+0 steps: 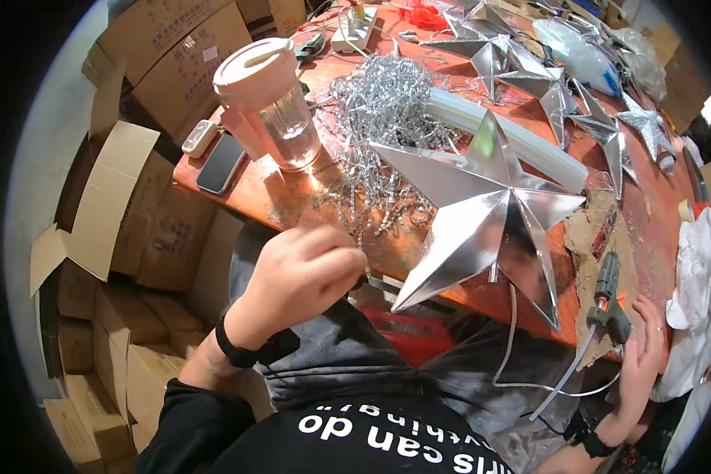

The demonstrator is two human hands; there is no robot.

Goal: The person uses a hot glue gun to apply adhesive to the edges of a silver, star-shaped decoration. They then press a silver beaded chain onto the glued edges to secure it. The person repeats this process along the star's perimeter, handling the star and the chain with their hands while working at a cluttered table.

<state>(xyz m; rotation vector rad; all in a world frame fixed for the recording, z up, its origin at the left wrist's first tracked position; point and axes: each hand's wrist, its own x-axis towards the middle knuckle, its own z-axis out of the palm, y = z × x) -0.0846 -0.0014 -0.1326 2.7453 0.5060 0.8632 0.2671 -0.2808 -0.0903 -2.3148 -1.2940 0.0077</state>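
A shiny silver five-pointed star (494,213) rests at the table's front edge. Left of it, my left hand (308,267) is closed, with its fingers curled and fingertips pressed together. What they hold, if anything, is hidden. Just beyond that hand lies a tangled heap of silver tinsel (383,99), its loose strands trailing toward my fingers. My right hand (646,344) is at the table's right front edge, fingers stretched out beside a dark green glue gun (608,310). The gun sits on a torn piece of cardboard (581,257), with a pale glue stick (565,371) extending from its back.
A lidded cup (288,130) of clear liquid stands near a phone (221,163) and a small white case (200,138). Long translucent sticks (513,142) lie behind the star. More silver stars (529,75), a power strip (354,31) and plastic bags are farther back. Cardboard boxes (182,71) pile up left.
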